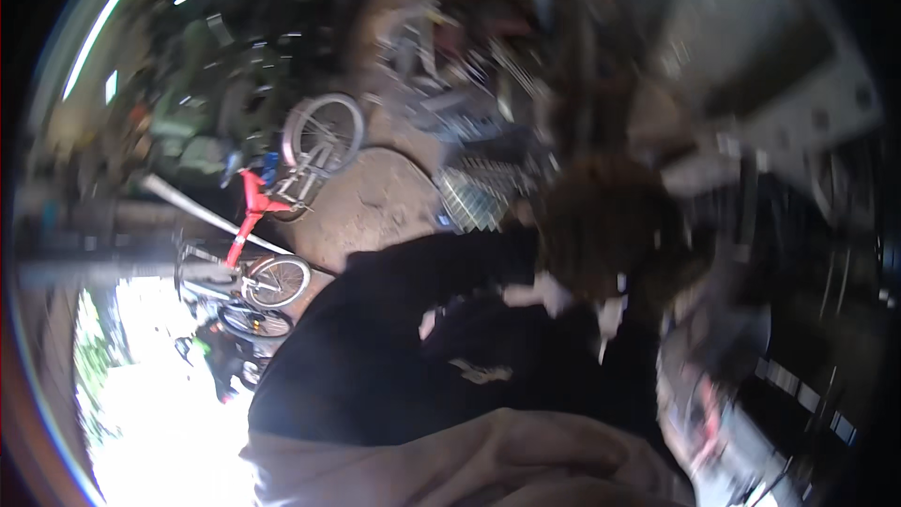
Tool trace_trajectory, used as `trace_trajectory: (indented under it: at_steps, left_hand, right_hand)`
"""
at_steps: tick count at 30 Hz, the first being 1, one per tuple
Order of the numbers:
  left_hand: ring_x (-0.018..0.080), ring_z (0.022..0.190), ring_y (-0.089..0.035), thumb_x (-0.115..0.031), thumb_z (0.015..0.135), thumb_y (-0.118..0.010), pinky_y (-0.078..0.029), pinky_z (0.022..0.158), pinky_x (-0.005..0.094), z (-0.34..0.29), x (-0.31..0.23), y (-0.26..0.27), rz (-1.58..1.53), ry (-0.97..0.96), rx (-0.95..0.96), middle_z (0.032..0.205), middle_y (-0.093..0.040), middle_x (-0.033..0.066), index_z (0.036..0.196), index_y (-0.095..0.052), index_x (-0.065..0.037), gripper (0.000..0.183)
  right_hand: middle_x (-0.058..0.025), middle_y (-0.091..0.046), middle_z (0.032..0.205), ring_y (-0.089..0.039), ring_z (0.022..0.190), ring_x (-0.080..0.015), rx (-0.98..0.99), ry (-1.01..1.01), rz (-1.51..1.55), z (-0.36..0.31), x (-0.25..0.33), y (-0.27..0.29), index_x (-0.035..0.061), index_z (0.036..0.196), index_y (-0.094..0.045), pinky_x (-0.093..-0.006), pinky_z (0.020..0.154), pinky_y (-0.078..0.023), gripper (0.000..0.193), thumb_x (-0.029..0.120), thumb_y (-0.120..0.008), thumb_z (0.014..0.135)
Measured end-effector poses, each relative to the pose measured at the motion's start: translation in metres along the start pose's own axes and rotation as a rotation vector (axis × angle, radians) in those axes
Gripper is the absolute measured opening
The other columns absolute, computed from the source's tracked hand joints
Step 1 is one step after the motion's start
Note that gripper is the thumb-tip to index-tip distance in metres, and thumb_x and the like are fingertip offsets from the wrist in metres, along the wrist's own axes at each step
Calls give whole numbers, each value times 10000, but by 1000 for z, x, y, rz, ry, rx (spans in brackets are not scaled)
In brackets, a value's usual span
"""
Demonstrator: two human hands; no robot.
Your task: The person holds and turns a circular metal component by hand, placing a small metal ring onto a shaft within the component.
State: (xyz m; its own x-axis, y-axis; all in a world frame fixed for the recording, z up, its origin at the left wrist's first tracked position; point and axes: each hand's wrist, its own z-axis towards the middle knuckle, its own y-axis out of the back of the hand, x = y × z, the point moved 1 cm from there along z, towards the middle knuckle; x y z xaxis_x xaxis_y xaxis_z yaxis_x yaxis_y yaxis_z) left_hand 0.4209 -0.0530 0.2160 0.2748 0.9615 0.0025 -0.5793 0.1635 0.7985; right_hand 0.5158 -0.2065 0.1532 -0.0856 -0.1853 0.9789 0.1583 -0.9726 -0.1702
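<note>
Motion smears most of the view. My dark-sleeved left arm reaches across the middle, and at its end a small part of my left hand [523, 213] shows beside a dark brown rounded shape [610, 230]. What seems to be my right hand [542, 296] lies just below that shape, close to my dark top [375, 347]. Blur hides the fingers of both hands, so whether they hold anything cannot be told. A thin whitish piece [609, 324] hangs under the brown shape; its kind is unclear.
A red-framed bicycle [251, 216] stands at the left, with another bicycle wheel [255, 321] nearer a bright doorway [160, 413]. Brown ground [366, 202] lies beyond my arm. Blurred grey clutter [450, 103] and a grid-like crate [472, 195] are ahead; pale panels [751, 56] rise at the right.
</note>
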Motion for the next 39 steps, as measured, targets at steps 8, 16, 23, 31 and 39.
trace_trajectory:
  at_steps: [8,16,23,31,39]
  left_hand:
    - [285,1163,-621,-302,833,-777,-517,916,485,-50,-20,35,35,230,202,1217,-674,81,1146,-721,-104,374]
    - [271,1235,-572,-376,766,-801,-448,978,521,-68,-56,30,-103,178,364,1277,-644,57,1210,-689,-107,532]
    - [255,1136,-587,-374,781,-772,-459,861,482,-57,-49,7,-110,199,335,1262,-643,47,1235,-650,-118,535]
    - [217,1075,-585,-399,848,-724,-462,830,476,-50,-47,2,-38,195,339,1130,-626,40,1205,-642,-104,470]
    - [256,997,-634,-352,840,-769,-480,819,449,-56,-39,0,-12,160,275,1097,-656,33,1176,-676,-148,403]
  right_hand:
    - [-155,-604,1240,-593,1159,-261,-100,267,-282,3,-10,6,-4,1340,-529,-427,993,-483,617,536,-474,1046]
    - [-163,-634,1123,-633,1049,-277,-121,360,-389,-1,-2,14,-2,1258,-583,-434,935,-499,563,511,-474,1054]
    - [-183,-616,1201,-621,1099,-310,-167,332,-390,-2,-13,7,4,1300,-566,-430,977,-489,516,442,-505,1035]
    - [-195,-593,1264,-584,1161,-382,-79,342,-776,-3,-32,22,19,1309,-569,-478,1018,-473,454,343,-581,991]
    - [-249,-567,1339,-513,1270,-434,-94,369,-1051,-10,-25,29,-4,1341,-557,-515,1087,-418,501,341,-597,981]
